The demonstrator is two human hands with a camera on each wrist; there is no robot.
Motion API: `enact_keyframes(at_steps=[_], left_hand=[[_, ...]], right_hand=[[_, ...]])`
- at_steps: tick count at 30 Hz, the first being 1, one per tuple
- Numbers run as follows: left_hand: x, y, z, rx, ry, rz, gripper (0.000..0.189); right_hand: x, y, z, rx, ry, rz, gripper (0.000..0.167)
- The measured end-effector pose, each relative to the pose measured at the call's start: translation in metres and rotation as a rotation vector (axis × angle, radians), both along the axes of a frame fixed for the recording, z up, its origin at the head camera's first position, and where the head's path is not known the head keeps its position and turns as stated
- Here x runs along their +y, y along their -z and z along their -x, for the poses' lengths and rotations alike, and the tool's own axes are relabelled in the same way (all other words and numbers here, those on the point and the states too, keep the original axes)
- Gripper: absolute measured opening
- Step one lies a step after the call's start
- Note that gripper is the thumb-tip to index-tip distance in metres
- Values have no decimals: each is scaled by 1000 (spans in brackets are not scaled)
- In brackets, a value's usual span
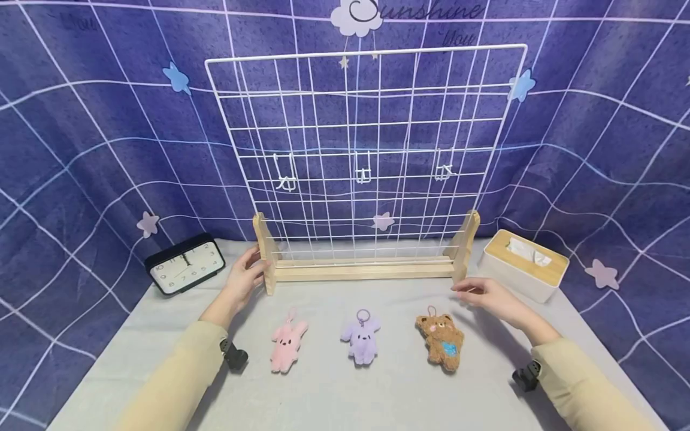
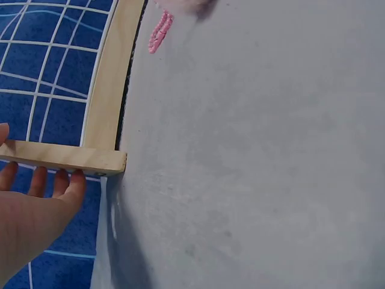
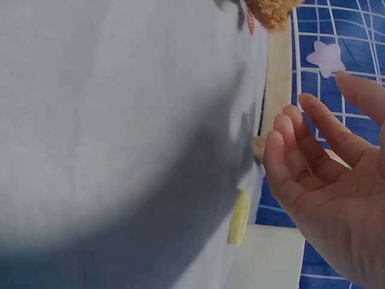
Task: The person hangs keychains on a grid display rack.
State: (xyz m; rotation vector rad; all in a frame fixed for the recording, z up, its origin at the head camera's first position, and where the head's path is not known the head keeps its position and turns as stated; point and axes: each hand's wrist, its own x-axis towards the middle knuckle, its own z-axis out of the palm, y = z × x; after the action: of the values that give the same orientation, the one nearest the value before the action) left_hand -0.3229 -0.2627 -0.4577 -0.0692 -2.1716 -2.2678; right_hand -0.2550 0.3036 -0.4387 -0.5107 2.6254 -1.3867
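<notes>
A white wire grid rack [image 1: 356,126] stands upright in a wooden base [image 1: 363,273]. My left hand [image 1: 246,276] holds the rack's left wooden side support [image 1: 266,257]. In the left wrist view, the thumb is on one side of that wood and the fingers [image 2: 74,188] are on the other. My right hand [image 1: 493,299] hovers by the right support [image 1: 465,246], its fingers loosely bent with nothing between them. In front of the rack lie a pink bunny plush [image 1: 287,346], a purple plush keychain [image 1: 363,340] and a brown bear plush [image 1: 443,344].
Three white hooks, including a middle one [image 1: 363,174], hang on the grid. A black-framed clock [image 1: 185,264] is at the left, and a tissue box [image 1: 523,266] with a wooden lid at the right. A blue patterned curtain [image 1: 97,179] rises behind the grey-covered table [image 1: 323,401].
</notes>
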Motion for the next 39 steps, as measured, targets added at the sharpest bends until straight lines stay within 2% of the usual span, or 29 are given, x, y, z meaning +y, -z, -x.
enact_keyframes(at_steps=[3,10,18,24,33,39], left_hand=[[0,-1,-1,-4,-10,-6,67],[2,-2,-2,-12,-21,-17,68],[-3,-5,-2,-46,-26,-23,67],[-1,-7,-2,-47,-9,-24,67],[0,-3,3,-42,0,-4,67],[2,-3,0,-32,-4,3,67]], right_hand=[[-5,1,3,-19,-26,1,35],[-15,7,11,55,-82,-91,28],[-31,13,22,66,-160,-138,19],[-36,16,26,61,-149,-174,15],[-40,26,33,108,-167,-170,11],[-44,34,33,129,-143,-173,8]])
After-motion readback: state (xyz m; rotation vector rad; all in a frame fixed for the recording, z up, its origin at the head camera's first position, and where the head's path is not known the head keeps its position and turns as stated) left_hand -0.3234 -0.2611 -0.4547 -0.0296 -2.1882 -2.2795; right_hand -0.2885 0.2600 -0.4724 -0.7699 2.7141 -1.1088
